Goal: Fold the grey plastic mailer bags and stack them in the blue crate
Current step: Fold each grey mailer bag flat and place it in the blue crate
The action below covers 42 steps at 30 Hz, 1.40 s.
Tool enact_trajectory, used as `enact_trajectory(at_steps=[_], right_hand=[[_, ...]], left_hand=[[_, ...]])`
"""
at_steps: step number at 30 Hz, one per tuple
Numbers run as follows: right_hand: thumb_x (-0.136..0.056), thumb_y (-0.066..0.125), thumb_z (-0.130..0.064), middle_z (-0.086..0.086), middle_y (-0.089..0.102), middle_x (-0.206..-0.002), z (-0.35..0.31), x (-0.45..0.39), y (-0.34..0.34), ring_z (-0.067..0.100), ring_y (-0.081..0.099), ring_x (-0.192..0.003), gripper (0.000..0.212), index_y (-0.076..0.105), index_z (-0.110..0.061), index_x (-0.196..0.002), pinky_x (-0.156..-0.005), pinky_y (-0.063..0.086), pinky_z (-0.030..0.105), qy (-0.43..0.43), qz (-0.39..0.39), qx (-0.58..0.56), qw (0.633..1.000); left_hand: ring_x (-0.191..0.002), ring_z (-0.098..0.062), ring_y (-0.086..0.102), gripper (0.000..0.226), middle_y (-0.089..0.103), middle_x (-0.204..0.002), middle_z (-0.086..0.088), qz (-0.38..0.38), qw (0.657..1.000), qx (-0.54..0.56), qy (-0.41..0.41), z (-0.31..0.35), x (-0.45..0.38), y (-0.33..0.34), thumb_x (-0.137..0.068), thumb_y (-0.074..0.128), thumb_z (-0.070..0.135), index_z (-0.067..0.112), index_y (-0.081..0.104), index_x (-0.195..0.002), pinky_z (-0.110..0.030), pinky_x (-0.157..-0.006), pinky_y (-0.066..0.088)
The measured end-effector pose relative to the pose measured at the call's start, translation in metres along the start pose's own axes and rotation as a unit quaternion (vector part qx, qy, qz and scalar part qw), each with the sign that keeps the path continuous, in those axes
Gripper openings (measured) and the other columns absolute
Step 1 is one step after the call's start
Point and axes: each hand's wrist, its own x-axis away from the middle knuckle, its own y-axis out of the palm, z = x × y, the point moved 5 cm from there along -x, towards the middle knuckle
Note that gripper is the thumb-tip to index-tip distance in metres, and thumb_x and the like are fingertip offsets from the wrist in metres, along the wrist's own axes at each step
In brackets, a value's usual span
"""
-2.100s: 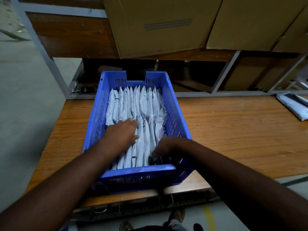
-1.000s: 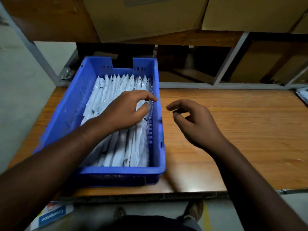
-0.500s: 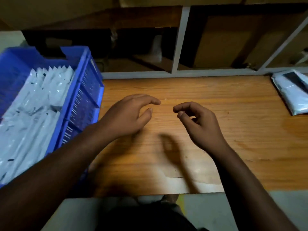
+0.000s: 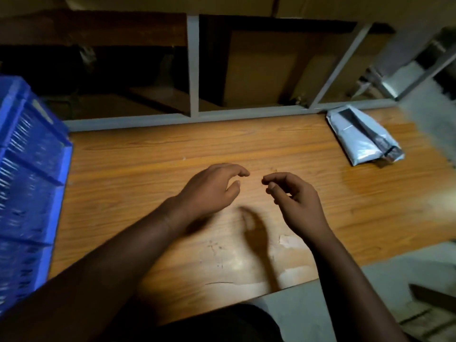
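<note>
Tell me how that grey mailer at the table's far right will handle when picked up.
The mailer is probably floppy: its film lies creased and rumpled. Its glossy sheen suggests a slippery surface. It lies flat and thin, so it is likely light.

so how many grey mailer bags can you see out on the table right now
1. The grey mailer bag lies at the table's far right corner. More may sit unseen inside the blue crate at the left edge.

The blue crate (image 4: pixel 32 183) is cut off by the left edge, its inside out of sight. Right of the grey mailer bags (image 4: pixel 362 135), the bench (image 4: pixel 153 164) corner blurs out.
</note>
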Motion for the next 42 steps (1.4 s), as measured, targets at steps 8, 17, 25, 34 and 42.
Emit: enact_trajectory(at_steps=[8, 17, 25, 34, 42], right_hand=[[-0.098, 0.065, -0.022, -0.015, 0.074, -0.102, 0.058, -0.065, -0.091, 0.003, 0.067, -0.095, 0.014, 0.074, -0.029, -0.108, -0.075, 0.049, 0.026, 0.034, 0.086, 0.045, 0.995], [-0.086, 0.069, -0.031, 0.02, 0.059, -0.136, 0.17, -0.2, -0.224, 0.042, 0.053, -0.125, 0.048, 0.065, -0.006, -0.127, -0.1, 0.044, 0.052, 0.011, 0.182, 0.425, 0.887], [-0.084, 0.067, -0.018, 0.01, 0.053, -0.147, 0.199, -0.192, -0.204, 0.037, 0.054, -0.121, 0.053, 0.055, -0.017, -0.136, -0.095, 0.039, 0.047, -0.019, 0.131, 0.435, 0.891], [-0.075, 0.06, -0.016, -0.004, 0.042, -0.162, 0.172, -0.153, -0.122, 0.019, 0.035, -0.152, 0.073, 0.053, -0.022, -0.147, -0.123, 0.02, 0.054, -0.272, -0.141, 0.258, 0.916], [-0.103, 0.046, -0.05, -0.005, 0.063, -0.142, 0.149, -0.18, -0.089, 0.024, 0.058, -0.123, 0.042, 0.068, -0.026, -0.13, -0.114, 0.032, 0.05, -0.253, -0.076, 0.369, 0.891]], left_hand=[[-0.129, -0.01, 0.052, 0.039, 0.059, -0.141, 0.01, -0.002, 0.999, 0.02, 0.027, 0.062, -0.114, 0.057, -0.1, 0.053, 0.023, 0.031, 0.059, -0.138, -0.026, -0.098, 0.042], [-0.13, -0.009, 0.05, 0.038, 0.058, -0.141, 0.012, -0.046, 0.998, 0.029, -0.011, 0.113, -0.226, 0.138, -0.1, 0.052, 0.024, 0.032, 0.059, -0.137, -0.026, -0.099, 0.041], [-0.129, -0.005, 0.05, 0.037, 0.058, -0.139, 0.017, -0.012, 0.999, 0.02, -0.027, 0.108, -0.242, 0.147, -0.101, 0.052, 0.023, 0.036, 0.06, -0.135, -0.026, -0.102, 0.043], [-0.156, -0.015, 0.021, 0.055, 0.034, -0.166, 0.0, 0.096, 0.983, -0.139, -0.067, 0.046, -0.153, 0.145, -0.107, 0.036, 0.046, 0.019, 0.045, -0.154, -0.045, -0.128, 0.014], [-0.154, -0.021, 0.028, 0.058, 0.043, -0.16, -0.006, 0.14, 0.967, -0.165, -0.134, 0.032, -0.142, 0.148, -0.108, 0.026, 0.049, 0.015, 0.053, -0.146, -0.044, -0.128, 0.014]])
